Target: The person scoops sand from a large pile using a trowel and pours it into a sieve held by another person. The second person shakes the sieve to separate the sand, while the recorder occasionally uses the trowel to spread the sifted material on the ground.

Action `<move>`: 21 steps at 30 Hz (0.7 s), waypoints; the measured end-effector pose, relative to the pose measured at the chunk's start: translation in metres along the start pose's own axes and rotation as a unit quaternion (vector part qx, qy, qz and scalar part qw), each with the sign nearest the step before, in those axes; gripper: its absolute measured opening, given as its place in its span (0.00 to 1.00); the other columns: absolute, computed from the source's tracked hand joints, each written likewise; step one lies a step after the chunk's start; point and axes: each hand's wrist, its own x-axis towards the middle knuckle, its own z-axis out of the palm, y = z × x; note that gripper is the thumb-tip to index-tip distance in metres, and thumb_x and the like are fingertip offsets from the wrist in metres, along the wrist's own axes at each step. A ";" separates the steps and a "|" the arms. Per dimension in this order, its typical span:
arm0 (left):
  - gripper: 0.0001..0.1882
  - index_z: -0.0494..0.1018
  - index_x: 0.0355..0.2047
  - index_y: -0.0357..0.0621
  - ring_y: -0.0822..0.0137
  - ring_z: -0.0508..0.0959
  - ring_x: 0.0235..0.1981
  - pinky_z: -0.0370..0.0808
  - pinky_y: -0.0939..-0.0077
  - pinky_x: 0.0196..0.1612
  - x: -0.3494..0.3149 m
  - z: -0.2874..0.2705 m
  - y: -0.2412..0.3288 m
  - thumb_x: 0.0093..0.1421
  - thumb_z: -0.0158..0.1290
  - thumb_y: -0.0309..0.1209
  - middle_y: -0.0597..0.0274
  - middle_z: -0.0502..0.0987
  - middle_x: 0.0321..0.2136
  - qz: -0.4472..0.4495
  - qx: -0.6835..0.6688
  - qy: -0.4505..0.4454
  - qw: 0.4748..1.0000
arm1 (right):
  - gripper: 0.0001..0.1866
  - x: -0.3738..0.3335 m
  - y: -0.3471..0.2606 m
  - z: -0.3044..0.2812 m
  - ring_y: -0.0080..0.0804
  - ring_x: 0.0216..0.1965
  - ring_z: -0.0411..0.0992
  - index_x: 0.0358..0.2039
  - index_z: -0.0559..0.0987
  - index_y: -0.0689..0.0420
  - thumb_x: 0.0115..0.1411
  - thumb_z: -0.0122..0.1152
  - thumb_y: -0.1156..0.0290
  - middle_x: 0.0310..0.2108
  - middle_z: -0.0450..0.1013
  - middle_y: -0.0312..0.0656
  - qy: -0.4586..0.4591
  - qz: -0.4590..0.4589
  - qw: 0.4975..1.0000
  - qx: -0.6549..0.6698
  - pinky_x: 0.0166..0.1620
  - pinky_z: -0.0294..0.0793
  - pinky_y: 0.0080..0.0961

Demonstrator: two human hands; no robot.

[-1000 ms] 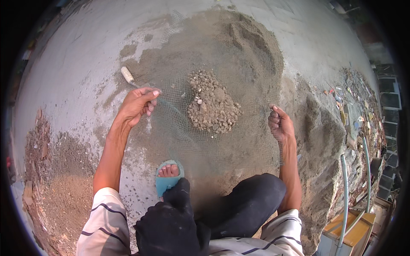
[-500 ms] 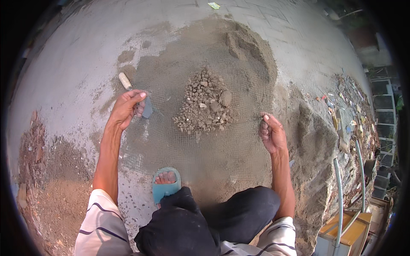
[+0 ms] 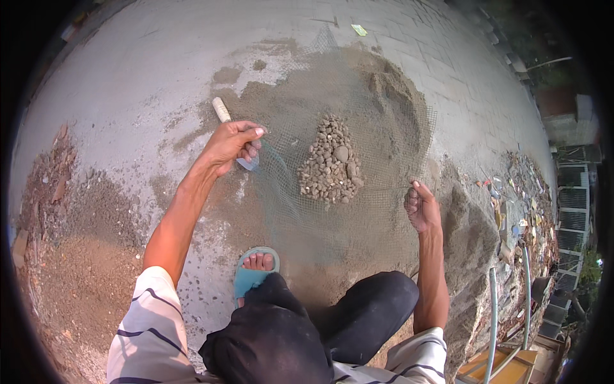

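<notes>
Wire mesh is spread across mid-frame over sand, with its near-left part creased. Clearance between mesh and sand can't be told. Stone heap is carried on the mesh, just right of frame centre; one larger round lump is seen near its right edge.

Mesh is gripped at both sides: left edge pinched between thumb and fingers of left hand, left of centre; right edge clamped in curled right hand, right of centre.

Trowel is partly hidden by left hand, pale handle pointed to upper left. Teal sandal is worn on a foot at lower centre. Coarse rubble is piled at left; pale pipes are seen at lower right.
</notes>
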 end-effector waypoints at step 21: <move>0.20 0.73 0.51 0.34 0.62 0.83 0.37 0.84 0.73 0.42 -0.135 -0.249 0.057 0.65 0.57 0.37 0.52 0.79 0.36 0.147 0.191 0.173 0.955 | 0.15 -0.022 0.047 0.309 0.24 0.34 0.73 0.52 0.78 0.60 0.67 0.57 0.71 0.32 0.76 0.36 -0.256 -0.112 0.933 -0.226 0.38 0.73 0.22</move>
